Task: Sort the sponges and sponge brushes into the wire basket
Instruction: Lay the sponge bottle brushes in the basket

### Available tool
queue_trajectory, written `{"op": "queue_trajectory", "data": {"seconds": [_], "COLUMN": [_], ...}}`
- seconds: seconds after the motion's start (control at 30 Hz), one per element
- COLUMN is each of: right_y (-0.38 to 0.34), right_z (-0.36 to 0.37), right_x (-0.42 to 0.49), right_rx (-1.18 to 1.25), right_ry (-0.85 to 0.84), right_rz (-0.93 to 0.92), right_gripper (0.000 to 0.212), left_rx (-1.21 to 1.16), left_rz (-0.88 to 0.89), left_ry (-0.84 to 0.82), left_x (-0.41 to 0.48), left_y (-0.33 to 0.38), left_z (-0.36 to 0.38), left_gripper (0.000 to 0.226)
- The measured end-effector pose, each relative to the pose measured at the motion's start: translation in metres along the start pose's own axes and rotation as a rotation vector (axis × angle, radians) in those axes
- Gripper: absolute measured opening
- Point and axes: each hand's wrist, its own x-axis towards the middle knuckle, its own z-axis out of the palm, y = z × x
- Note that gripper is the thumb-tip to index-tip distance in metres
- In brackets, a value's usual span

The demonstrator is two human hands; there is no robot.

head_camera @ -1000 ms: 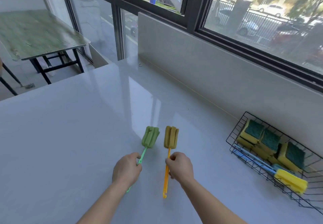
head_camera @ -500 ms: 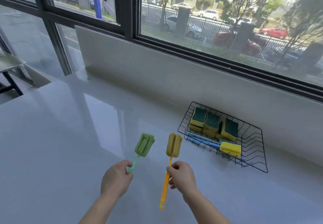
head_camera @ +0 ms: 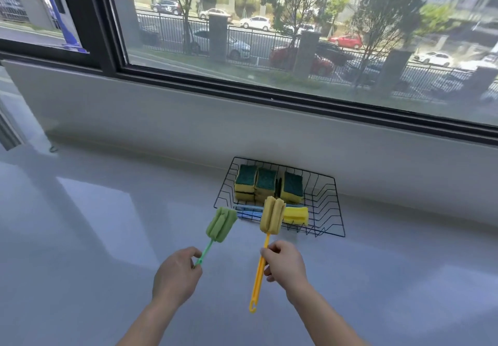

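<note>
Your L hand (head_camera: pixel 176 275) fingers clamp the green sponge brush (head_camera: pixel 221 224) at its handle; R hand (head_camera: pixel 285 267) clamps the yellow sponge brush (head_camera: pixel 272 219) mid-handle. Both are held over the counter (head_camera: pixel 80 237), long axes pointing fwd. Wire basket (head_camera: pixel 340 208) lies ahead-right, so R hand is nearer.

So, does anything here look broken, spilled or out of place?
Nothing stands out. The sponges sit in a neat row in the wire basket beside a blue-handled brush; the left hand holds a green sponge brush, the right hand a yellow sponge brush, both intact.
</note>
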Motion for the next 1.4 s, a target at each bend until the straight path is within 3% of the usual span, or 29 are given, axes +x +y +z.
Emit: {"op": "queue_trajectory", "data": {"seconds": [0.5,0.77,0.97,1.23,1.4], "right_y": [0.019,0.031,0.047,0.055,0.043], "right_z": [-0.078,-0.107,-0.114,-0.113,-0.107], "right_x": [0.044,0.066,0.077,0.084,0.085], "right_rx": [0.3,0.442,0.484,0.493,0.543], "right_ry": [0.186,0.272,0.291,0.298,0.28], "right_rz": [-0.032,0.004,0.038,0.077,0.068], "right_gripper": [0.012,0.009,0.01,0.006,0.007], "left_rx": [0.154,0.365,0.51,0.462,0.291], "left_rz": [0.21,0.502,0.67,0.677,0.59], "left_ry": [0.008,0.053,-0.012,-0.026,-0.027], "left_x": [0.074,0.145,0.177,0.197,0.189], "left_y": [0.088,0.143,0.173,0.169,0.159], "left_z": [0.009,0.014,0.045,0.071,0.071], "left_gripper": [0.026,0.027,0.032,0.034,0.029]}}
